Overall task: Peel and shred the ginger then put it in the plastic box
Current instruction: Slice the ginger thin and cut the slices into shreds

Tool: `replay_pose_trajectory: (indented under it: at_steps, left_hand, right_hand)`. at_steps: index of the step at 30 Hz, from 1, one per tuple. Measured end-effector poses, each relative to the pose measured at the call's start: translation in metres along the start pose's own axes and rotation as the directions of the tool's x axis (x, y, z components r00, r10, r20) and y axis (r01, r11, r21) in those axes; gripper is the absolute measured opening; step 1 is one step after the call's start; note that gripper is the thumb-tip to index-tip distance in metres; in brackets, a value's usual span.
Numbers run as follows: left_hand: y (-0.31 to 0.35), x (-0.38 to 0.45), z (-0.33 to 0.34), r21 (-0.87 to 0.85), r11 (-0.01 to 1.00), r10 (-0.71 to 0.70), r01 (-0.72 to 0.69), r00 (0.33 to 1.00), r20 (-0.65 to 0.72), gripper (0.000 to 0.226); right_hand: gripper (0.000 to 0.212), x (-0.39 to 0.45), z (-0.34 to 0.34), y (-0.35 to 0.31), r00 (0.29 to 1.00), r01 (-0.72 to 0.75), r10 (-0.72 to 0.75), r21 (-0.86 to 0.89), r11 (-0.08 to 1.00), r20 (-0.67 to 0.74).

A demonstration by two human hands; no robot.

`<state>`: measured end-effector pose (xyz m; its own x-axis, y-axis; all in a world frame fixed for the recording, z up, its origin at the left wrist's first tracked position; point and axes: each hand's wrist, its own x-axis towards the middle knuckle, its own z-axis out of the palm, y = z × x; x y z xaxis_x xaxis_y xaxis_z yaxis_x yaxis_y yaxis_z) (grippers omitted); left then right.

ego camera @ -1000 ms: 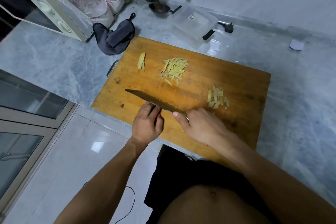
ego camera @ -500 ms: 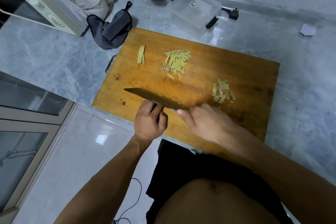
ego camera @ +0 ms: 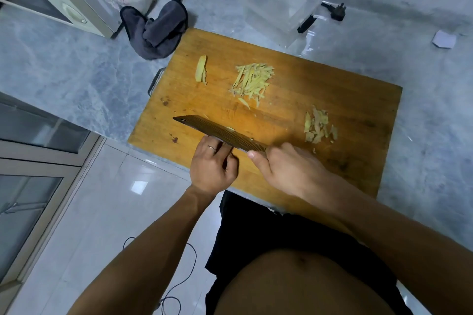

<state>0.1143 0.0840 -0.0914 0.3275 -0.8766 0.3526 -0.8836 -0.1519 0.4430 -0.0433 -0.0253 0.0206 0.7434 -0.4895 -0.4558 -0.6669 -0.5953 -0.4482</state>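
While the right hand (ego camera: 289, 174) clenches the cleaver (ego camera: 220, 133) by its handle, the left hand (ego camera: 212, 166) curls its fingers against the blade's near side; what they pin is hidden. Shredded ginger (ego camera: 252, 82) lies at twelve o'clock on the cutting board (ego camera: 345, 100), peelings (ego camera: 318, 125) at three, ginger slices (ego camera: 201, 69) at eleven, the plastic box (ego camera: 281, 5) beyond.

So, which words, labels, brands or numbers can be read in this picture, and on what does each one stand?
No text can be read.
Plastic box: a small dark sticker on it, too small and blurred to read.
Cleaver: no marking can be made out on the blade.
Small white paper scrap on the counter: it looks blank.
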Motion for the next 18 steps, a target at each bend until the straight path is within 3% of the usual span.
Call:
replay_pose_trajectory:
  at_steps: [7, 12, 18]
  left_hand:
    - [-0.001, -0.003, -0.001, 0.007, 1.0, -0.001, 0.001, 1.0, -0.009, 0.018]
    - [0.004, -0.001, -0.002, 0.014, 1.0, -0.009, 0.009, 0.999, 0.034, 0.034]
    - [0.005, -0.002, -0.003, 0.016, 0.999, -0.032, 0.032, 0.999, 0.021, 0.034]
  right_hand:
    - [0.056, -0.002, 0.007, -0.002, 0.999, 0.03, -0.031, -0.047, 0.998, -0.022]
    - [0.055, -0.004, -0.001, -0.001, 0.999, 0.018, -0.019, -0.015, 1.0, -0.027]
    - [0.058, -0.007, -0.005, -0.002, 0.999, 0.024, -0.024, -0.018, 1.0, -0.038]
